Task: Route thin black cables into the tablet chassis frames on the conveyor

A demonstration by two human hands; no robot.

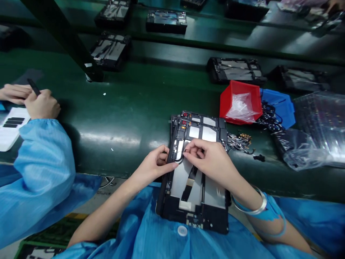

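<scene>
An opened tablet (212,192) lies in front of me with its silver battery panels and dark circuit parts showing. It rests on at least one similar unit and overhangs the table's near edge. My left hand (155,163) grips the tablet's left edge, its thumb on top beside a thin black cable (180,161) and its other fingers curled at the side. Above the battery, my right hand (206,154) is closed in a pinch on that cable, which curves toward the left thumb. The pinched end is partly hidden by the fingers. A black ribbon strip (188,187) lies loose across the battery.
Right of the tablet are loose cables (238,142), a red bin (226,100) with plastic bags, a blue bin (288,109) with black cables and clear plastic trays (320,126). More units (110,50) stand behind. A dark post (67,39) and a co-worker's hands (43,104) are left.
</scene>
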